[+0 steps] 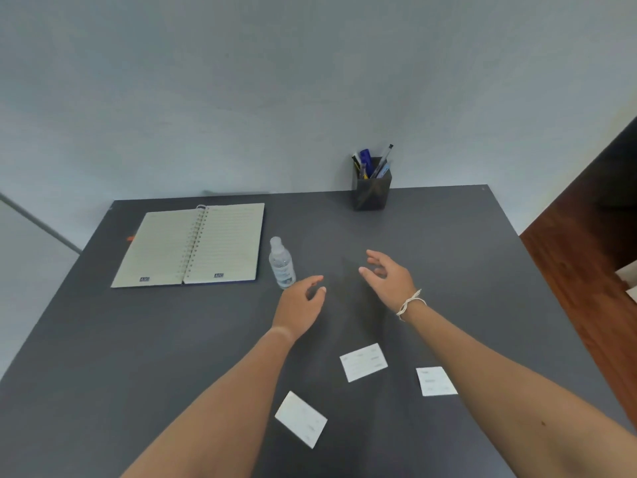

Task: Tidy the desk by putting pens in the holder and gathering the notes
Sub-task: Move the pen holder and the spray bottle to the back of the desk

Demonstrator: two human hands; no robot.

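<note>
A dark square pen holder (371, 193) stands at the desk's far edge, with several pens (374, 162) sticking out of it. Three white notes lie apart near the front: one in the middle (363, 362), one to the right (436, 381), one to the lower left (301, 419). My left hand (300, 305) hovers over the desk's middle, fingers loosely curled and holding nothing. My right hand (389, 277), with a white string bracelet at the wrist, hovers beside it with fingers spread, also holding nothing. Both hands are beyond the notes.
An open spiral notebook (193, 244) lies at the back left of the grey desk (138, 339). A clear plastic water bottle (282, 263) stands just left of my left hand. A wooden floor shows past the desk's right edge.
</note>
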